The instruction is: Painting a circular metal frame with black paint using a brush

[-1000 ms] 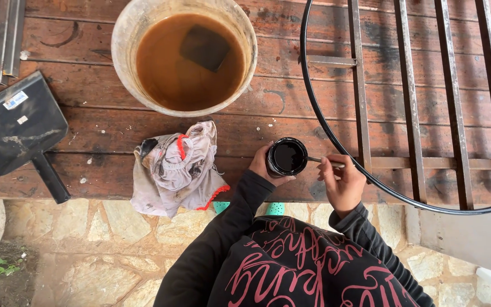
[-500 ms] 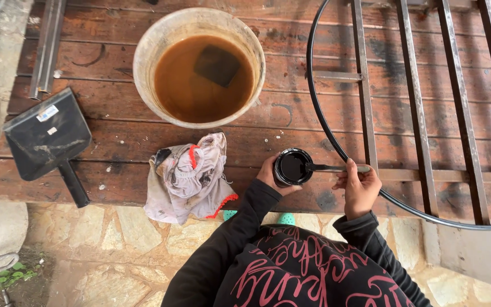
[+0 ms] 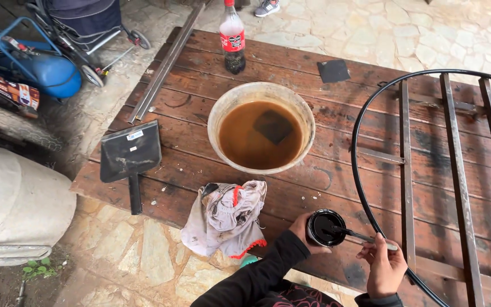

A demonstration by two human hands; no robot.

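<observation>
A person in black sleeves worked at a weathered, dark-stained wooden plank table [image 3: 160, 187] set outdoors on a pale stone-paved floor [image 3: 427, 34]. The left hand [image 3: 302, 228] was curled around a small round black can of dark paint [image 3: 326, 227] standing on the table's near edge, while the right hand [image 3: 385, 267], fingers closed, held a thin brush [image 3: 362, 236] whose tip dipped into the can. Just left of the hands lay a crumpled grey rag with red trim [image 3: 225, 219], overhanging the edge. Beyond the hands stood a wide, pale round bucket of murky brown water [image 3: 261, 135] with a dark square shape sunk in it. Farther left rested a black metal dustpan [image 3: 130, 152]. A black metal frame of curved rim and straight bars [image 3: 447, 148] lay on the table right of the hands. At the far edge stood a dark soda bottle with a red label [image 3: 233, 38] and a small black square pad [image 3: 333, 71]. A blue machine [image 3: 49, 71] stood off to the far left.
</observation>
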